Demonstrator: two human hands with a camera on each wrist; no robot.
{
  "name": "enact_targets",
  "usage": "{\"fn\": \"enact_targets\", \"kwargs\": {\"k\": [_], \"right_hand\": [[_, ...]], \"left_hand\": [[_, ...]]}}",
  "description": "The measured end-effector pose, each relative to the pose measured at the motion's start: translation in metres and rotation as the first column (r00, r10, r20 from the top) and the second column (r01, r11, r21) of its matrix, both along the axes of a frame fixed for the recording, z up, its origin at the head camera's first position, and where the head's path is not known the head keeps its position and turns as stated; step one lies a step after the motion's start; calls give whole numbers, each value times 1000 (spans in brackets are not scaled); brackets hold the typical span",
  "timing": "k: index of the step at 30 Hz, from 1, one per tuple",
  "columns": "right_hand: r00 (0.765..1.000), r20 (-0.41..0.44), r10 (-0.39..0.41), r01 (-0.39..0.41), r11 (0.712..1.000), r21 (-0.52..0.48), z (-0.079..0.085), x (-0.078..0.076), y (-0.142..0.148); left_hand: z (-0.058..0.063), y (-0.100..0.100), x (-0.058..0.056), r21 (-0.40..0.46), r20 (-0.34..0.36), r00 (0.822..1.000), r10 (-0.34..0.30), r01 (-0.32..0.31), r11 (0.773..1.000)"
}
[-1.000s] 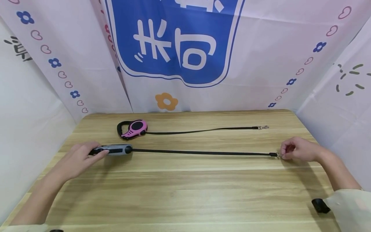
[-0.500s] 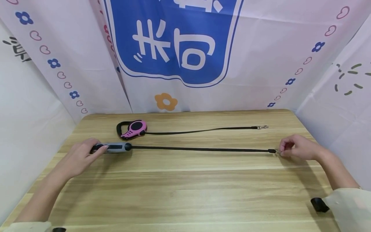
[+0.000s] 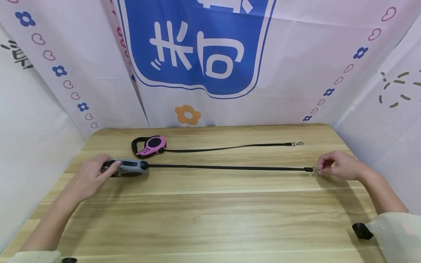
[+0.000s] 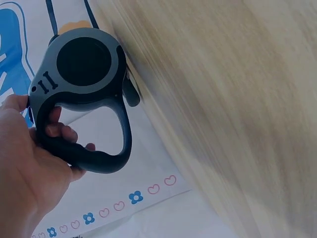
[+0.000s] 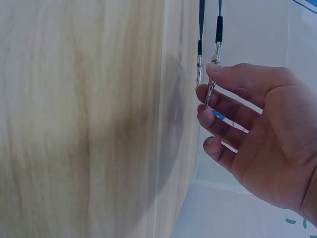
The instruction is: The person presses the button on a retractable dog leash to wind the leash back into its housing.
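A grey and black retractable dog leash (image 3: 129, 168) is stretched across the table, its black strap (image 3: 227, 167) pulled nearly straight. My left hand (image 3: 93, 175) grips its handle at the left; in the left wrist view, fingers pass through the black handle loop (image 4: 104, 161) below the round grey casing (image 4: 84, 62). At the strap's other end, my right hand (image 3: 342, 166) pinches the silver metal clip (image 5: 211, 87) between thumb and fingers. Behind it lies a second retractable leash (image 3: 154, 144), pink and black, its strap (image 3: 210, 149) laid out to the right and ending in a metal clip (image 3: 297, 143).
The wooden table (image 3: 210, 219) has a white printed curtain (image 3: 296, 73) hanging at its back, with white cloth at both sides. A small black object (image 3: 362, 231) sits by the right sleeve.
Both hands have shifted slightly away from me, bringing the grey leash nearer the pink one. The grey casing has rolled so that more of its flat side shows.
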State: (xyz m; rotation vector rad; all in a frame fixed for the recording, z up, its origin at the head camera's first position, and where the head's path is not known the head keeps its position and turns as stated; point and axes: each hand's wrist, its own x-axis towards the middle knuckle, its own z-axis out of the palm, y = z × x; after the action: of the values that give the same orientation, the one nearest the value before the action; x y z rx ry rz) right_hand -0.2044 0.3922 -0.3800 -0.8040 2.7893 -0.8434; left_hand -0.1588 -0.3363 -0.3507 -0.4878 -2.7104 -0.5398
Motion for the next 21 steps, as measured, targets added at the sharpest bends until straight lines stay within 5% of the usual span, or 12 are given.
{"fn": "enact_targets", "kwargs": {"k": [21], "right_hand": [[999, -3, -54, 54, 998, 46, 2, 2, -2]], "left_hand": [[13, 6, 7, 113, 155, 971, 184, -202, 973]]}}
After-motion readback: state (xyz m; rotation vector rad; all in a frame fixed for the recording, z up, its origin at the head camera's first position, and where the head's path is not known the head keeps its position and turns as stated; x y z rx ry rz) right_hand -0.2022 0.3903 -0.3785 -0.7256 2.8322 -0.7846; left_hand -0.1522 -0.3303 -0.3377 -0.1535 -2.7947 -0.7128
